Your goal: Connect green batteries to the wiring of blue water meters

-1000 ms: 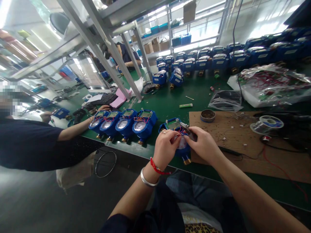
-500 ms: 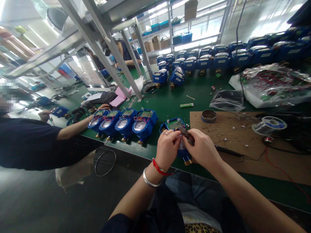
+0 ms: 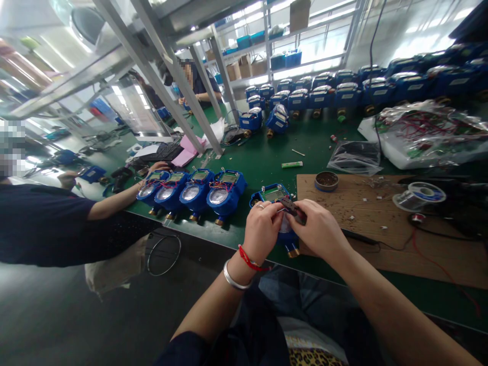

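Observation:
A blue water meter [image 3: 271, 195] with a small green display lies at the near edge of the green bench [image 3: 267, 157]. Both my hands are over it. My left hand [image 3: 262, 231] is closed in a pinch on thin wires at the meter's face. My right hand [image 3: 319, 231] is closed around a small dark hand tool [image 3: 293, 208], whose tip meets the left fingers above the meter's dial. The dial is mostly hidden under my hands.
Several blue meters [image 3: 192, 190] stand in a row to the left, where a co-worker's hand [image 3: 158, 166] rests. More meters [image 3: 335, 94] line the back. A wooden board [image 3: 381, 223] holds a tin [image 3: 327, 180] and a solder spool [image 3: 419, 195]. Bags of wired parts [image 3: 423, 132] lie at right.
My hands stay on the same meter with only small shifts; the tool tip has closed in on my left fingers. The co-worker's arm has barely moved.

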Demonstrator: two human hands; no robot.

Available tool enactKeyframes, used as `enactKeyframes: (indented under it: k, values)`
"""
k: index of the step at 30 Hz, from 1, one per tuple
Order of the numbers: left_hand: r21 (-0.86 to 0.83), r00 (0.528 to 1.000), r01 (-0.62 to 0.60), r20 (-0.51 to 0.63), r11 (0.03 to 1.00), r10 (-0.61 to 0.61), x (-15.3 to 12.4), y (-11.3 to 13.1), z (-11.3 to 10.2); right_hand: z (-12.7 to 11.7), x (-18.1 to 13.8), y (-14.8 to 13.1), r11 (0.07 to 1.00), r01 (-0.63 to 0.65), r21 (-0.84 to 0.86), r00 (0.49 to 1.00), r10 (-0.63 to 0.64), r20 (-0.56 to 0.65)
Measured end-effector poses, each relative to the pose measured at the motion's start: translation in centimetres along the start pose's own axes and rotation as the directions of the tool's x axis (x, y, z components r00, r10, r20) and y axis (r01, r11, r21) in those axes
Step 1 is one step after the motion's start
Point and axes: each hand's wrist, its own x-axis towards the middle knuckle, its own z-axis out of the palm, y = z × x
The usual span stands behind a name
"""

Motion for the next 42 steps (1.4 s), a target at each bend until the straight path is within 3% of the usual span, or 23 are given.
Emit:
enactKeyframes:
  k: [5,12,16,22,29,35,42]
  values:
    - [-0.019,1.0,0.004,-0.031,1.0,-0.005,0.0,-0.1,0.2,0.7,0.5,-0.2,0.997,-0.047,-0.067,0.997,0.043,-0.067]
    - [0.008,1.0,-0.011,0.028,1.0,0.01,0.6,0.2,0.1,0.7,0.5,-0.3,1.0,0.016,-0.026,0.999,-0.017,-0.034]
    - [-0.037,1.0,0.015,-0.014,0.999,-0.016,0.8,0.2,0.4,0.1,0.6,0.2,0.999,0.038,-0.006,0.999,-0.038,-0.013]
    - [-0.162,0.991,0.09,-0.083,0.983,-0.104,0.5,0.0,0.7,-1.7,0.7,1.6,0.985,0.094,-0.145,0.987,-0.073,0.142]
    - [-0.221,0.986,0.094,-0.111,0.971,-0.121,0.2,-0.1,0.8,-2.7,1.0,1.1,0.946,0.131,-0.296,0.953,-0.038,0.302]
    - [-0.245,0.984,0.108,-0.115,0.963,-0.139,0.2,-0.2,0.8,-3.0,1.7,0.7,0.911,0.119,-0.394,0.93,0.037,0.365]
    - [-0.256,0.98,0.139,-0.104,0.956,-0.17,0.2,-0.3,0.6,-3.3,2.0,0.4,0.916,0.172,-0.361,0.911,-0.008,0.412]
